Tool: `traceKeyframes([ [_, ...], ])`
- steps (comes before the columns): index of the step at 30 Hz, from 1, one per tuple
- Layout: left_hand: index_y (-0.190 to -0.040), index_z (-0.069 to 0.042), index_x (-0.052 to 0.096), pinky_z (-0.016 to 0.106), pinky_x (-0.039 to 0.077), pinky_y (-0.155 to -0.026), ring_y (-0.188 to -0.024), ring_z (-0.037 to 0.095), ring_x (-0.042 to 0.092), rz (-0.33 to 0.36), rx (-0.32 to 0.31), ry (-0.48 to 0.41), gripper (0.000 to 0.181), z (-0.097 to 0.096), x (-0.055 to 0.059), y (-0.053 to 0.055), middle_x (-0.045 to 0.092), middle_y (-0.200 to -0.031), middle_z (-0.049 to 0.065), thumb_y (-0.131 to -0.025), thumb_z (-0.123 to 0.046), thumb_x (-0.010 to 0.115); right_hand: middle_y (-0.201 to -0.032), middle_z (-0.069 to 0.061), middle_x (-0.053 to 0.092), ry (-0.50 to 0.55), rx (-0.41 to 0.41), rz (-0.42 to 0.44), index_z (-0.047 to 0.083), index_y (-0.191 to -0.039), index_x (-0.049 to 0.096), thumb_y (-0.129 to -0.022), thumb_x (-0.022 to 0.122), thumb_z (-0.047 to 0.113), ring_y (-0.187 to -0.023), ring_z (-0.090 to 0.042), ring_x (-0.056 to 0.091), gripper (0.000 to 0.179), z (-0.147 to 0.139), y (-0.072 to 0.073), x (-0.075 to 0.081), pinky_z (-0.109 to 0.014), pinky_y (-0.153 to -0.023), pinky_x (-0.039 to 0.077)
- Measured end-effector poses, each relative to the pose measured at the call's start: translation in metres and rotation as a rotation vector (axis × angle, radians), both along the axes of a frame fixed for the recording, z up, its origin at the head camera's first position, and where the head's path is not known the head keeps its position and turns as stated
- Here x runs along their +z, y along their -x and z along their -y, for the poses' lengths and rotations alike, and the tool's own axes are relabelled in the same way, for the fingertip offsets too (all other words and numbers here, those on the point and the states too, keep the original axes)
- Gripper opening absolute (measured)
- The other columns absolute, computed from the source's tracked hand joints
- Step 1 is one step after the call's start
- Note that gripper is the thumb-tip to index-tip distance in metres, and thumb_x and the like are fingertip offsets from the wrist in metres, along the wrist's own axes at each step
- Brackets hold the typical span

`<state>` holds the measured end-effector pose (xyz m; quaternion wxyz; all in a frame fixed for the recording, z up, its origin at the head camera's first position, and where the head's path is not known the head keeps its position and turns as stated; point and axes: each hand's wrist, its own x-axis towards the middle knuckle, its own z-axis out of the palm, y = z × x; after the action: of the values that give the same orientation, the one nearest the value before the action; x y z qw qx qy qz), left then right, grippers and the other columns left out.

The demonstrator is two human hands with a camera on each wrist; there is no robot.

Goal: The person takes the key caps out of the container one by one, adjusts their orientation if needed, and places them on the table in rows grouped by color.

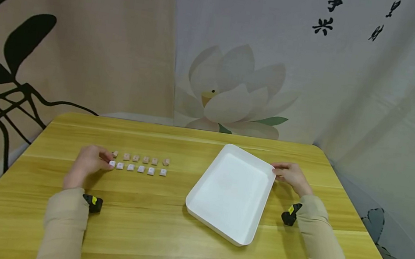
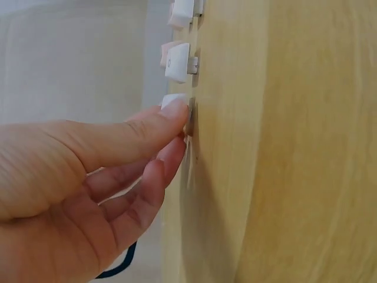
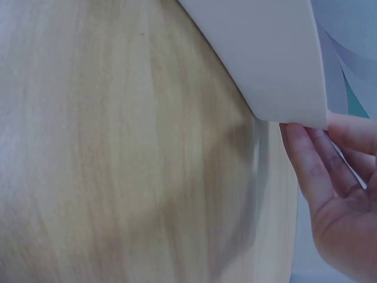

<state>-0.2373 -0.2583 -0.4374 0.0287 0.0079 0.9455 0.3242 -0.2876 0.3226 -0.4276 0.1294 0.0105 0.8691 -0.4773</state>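
Note:
My left hand pinches a white keycap at the left end of the near row. In the left wrist view the thumb lies across this keycap, hiding part of it, close to the tabletop. Several more white keycaps stand to its right, with a row of pale pink keycaps behind them. My right hand holds the far right corner of a shallow white tray. In the right wrist view its fingertips are at the end of the tray wall.
The wooden table carries the keycap rows on the left and the slanted tray right of the middle. Behind its far edge hangs a printed cloth. A black wrist camera sits on the left sleeve, another camera on the right.

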Motion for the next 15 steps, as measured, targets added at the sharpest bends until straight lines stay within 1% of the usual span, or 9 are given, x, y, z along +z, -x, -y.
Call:
traceKeyframes([
  [4, -0.098, 0.007, 0.068, 0.044, 0.046, -0.078, -0.092, 0.034, 0.058, 0.01, 0.022, 0.014, 0.024, -0.0005, -0.0002, 0.0007, 0.067, -0.098, 0.024, -0.078, -0.005, 0.075, -0.134, -0.03, 0.05, 0.016, 0.002, 0.003, -0.01, -0.132, 0.048, -0.097, 0.052, 0.012, -0.086, -0.001, 0.06, 0.042, 0.0003, -0.0008, 0.0005, -0.028, -0.087, 0.054],
  [7, -0.098, 0.006, 0.067, 0.043, 0.046, -0.078, -0.092, 0.034, 0.057, 0.023, 0.03, 0.023, 0.024, -0.0006, 0.0008, 0.0008, 0.066, -0.1, 0.024, -0.079, -0.005, 0.075, -0.134, -0.031, 0.05, 0.023, 0.004, 0.007, -0.01, -0.132, 0.048, -0.097, 0.052, 0.012, -0.086, -0.001, 0.06, 0.042, 0.0003, -0.0015, 0.0008, -0.025, -0.085, 0.054],
  [11, -0.097, 0.006, 0.067, 0.037, 0.045, -0.075, -0.092, 0.031, 0.056, 0.045, 0.039, 0.027, 0.022, -0.0005, 0.0027, 0.0008, 0.066, -0.103, 0.024, -0.079, -0.005, 0.074, -0.133, -0.03, 0.051, 0.021, 0.001, 0.01, -0.01, -0.132, 0.048, -0.097, 0.053, 0.013, -0.085, -0.001, 0.059, 0.042, 0.0001, -0.0017, 0.0007, -0.023, -0.083, 0.054],
  [15, -0.099, 0.006, 0.066, 0.033, 0.045, -0.071, -0.089, 0.03, 0.056, 0.06, 0.036, 0.027, 0.023, 0.0003, 0.0048, 0.0007, 0.065, -0.1, 0.023, -0.08, -0.004, 0.073, -0.131, -0.028, 0.053, 0.021, -0.003, 0.008, -0.01, -0.131, 0.049, -0.097, 0.054, 0.014, -0.084, 0.0, 0.059, 0.042, 0.0002, -0.0014, 0.0008, -0.023, -0.082, 0.054],
])
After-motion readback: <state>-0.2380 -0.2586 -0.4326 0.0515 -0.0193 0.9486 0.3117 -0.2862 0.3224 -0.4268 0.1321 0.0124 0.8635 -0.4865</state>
